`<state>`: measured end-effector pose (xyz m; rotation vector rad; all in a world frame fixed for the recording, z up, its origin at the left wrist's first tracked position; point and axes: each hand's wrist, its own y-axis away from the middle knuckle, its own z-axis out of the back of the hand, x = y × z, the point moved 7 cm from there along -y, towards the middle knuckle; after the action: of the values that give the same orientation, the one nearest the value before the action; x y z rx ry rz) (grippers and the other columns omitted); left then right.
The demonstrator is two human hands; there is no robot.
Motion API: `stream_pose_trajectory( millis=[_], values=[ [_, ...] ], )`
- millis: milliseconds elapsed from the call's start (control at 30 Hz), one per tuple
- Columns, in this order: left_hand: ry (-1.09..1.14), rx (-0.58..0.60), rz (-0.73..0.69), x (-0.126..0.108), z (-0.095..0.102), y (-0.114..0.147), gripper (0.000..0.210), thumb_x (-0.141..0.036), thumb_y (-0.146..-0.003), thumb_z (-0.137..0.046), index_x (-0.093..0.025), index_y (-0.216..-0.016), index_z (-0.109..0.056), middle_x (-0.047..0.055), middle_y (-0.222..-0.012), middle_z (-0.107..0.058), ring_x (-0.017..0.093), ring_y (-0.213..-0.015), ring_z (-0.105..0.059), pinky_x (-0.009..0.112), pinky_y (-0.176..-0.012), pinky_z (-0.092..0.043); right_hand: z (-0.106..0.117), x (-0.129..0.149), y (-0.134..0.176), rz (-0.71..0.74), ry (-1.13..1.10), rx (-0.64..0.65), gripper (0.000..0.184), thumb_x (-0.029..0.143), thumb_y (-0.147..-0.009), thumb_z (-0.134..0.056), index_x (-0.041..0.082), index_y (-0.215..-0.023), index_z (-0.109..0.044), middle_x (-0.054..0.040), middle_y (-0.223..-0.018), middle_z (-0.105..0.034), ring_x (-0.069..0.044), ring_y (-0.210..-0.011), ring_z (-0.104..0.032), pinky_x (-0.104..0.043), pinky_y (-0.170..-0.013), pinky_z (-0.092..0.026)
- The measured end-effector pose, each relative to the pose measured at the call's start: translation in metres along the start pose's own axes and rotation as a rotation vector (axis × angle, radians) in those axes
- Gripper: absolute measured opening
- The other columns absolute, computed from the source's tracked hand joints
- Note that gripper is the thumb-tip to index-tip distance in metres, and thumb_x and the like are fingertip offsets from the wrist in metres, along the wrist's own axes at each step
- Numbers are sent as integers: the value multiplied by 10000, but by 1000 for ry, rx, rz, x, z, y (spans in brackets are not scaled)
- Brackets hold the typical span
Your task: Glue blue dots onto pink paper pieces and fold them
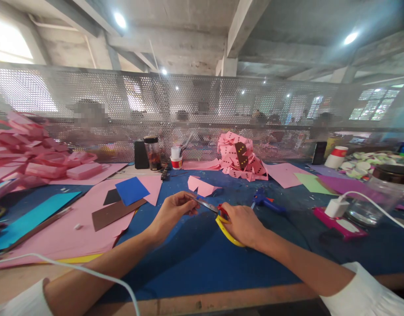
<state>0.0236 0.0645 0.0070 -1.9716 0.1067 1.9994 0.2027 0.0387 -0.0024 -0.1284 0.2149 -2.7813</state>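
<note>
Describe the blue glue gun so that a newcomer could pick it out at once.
On the blue tabletop, find the dotted pink paper pile in front of the mesh screen. Come nearer, to the right grip holding scissors; the glue gun lies just beyond. Its blue body with a small orange-red part sets it apart from the yellow-and-red-handled scissors.

No words or numbers I can read. Clock from my left hand (175, 210): cup (176, 163) at 12 o'clock, red band, marking too small to make out. Other cup (336, 157) at 2 o'clock, red band, too blurred. Pink pile (229, 151) between 1 and 2: printed-looking dots only.
</note>
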Motion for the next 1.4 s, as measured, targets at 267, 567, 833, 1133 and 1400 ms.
stream_pose_trajectory(
  millis=[267, 567, 833, 1133, 1400],
  values=[
    [-14, -3, -14, 0, 1, 0, 144, -291, -810, -637, -150, -839, -639, 27, -775, -677, 118, -667, -597, 250, -654, -453, 1, -1, 0, 14, -11, -51, 266, 474, -896, -448, 227, -959, -528, -39, -812, -711, -231, -762, -682, -277, -629, -357],
    [-25, -1, -11, 0, 2, 0, 160, -311, -812, -638, -151, -815, -635, 38, -765, -676, 126, -668, -590, 258, -657, -447, 2, 0, -1, -24, -1, -6, 288, 476, -905, -445, 214, -971, -542, -58, -833, -712, -226, -792, -684, -273, -650, -372],
    [-30, 2, -12, -1, 1, 1, 165, -324, -798, -641, -159, -789, -633, 26, -732, -661, 128, -647, -580, 257, -641, -438, 4, 0, 0, -33, -11, 7, 322, 498, -913, -417, 213, -983, -549, -65, -838, -714, -233, -802, -687, -275, -661, -382],
    [-18, 1, -15, -4, -1, 2, 154, -306, -810, -634, -154, -788, -613, 20, -736, -655, 121, -649, -576, 255, -646, -435, 2, 0, -1, 3, -28, -28, 270, 460, -913, -437, 217, -983, -531, -48, -858, -708, -236, -805, -682, -274, -646, -379],
    [-22, 6, -27, -6, -1, 3, 139, -296, -810, -623, -157, -794, -618, 20, -727, -651, 125, -644, -575, 258, -640, -440, 1, 0, -1, 9, -29, -38, 275, 423, -908, -448, 196, -1054, -501, -73, -1041, -656, -227, -853, -663, -283, -672, -397]
  ],
)
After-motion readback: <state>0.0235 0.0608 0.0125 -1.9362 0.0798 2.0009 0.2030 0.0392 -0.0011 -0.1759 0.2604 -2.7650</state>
